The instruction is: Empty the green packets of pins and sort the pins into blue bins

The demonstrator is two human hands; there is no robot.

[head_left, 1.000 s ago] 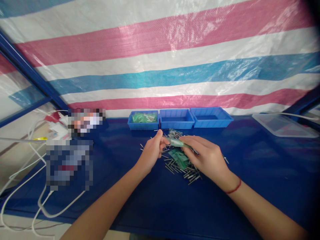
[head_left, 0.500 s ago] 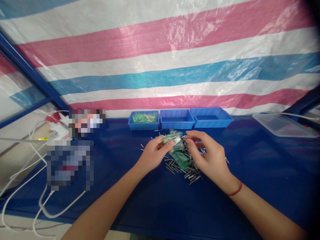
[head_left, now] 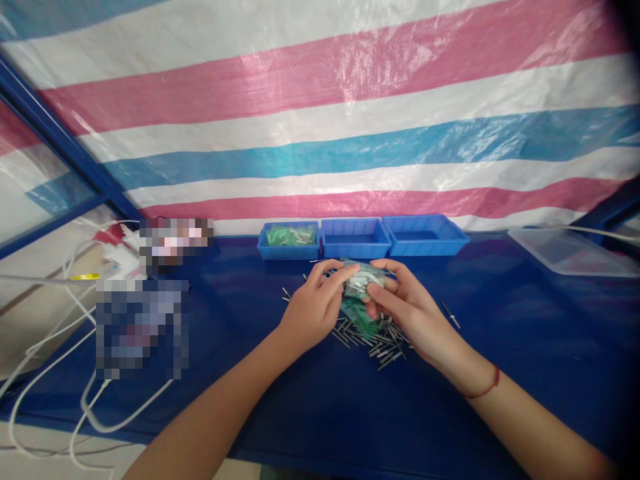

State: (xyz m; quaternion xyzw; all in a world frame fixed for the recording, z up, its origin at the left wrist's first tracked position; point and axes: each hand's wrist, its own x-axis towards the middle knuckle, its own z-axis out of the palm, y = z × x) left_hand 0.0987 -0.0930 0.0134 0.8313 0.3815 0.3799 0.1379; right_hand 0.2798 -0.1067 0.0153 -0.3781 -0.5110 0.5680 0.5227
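A small clear plastic bag [head_left: 361, 283] with silvery metal pieces inside is held up between both hands. My left hand [head_left: 316, 300] pinches its left side, thumb on top. My right hand [head_left: 407, 303] grips its right side between thumb and fingers. Under the hands, a pile of loose rivets [head_left: 387, 347] with long thin shanks lies on the blue table. Green-tinted plastic bags [head_left: 361, 319] lie on the pile, partly hidden by the held bag and my fingers. One rivet [head_left: 451, 315] lies apart, right of my right hand.
Behind the pile stand three blue bins in a row: the left bin [head_left: 289, 252] holds green bags, beside the middle bin [head_left: 355, 250] and right bin [head_left: 425, 245]. A clear plastic lid [head_left: 570, 253] lies at right. White cables [head_left: 83, 400] and blurred-out items are at left.
My right hand has moved left and closed on the bag's right side. The bag has shifted slightly right, and my left thumb has moved up along it.
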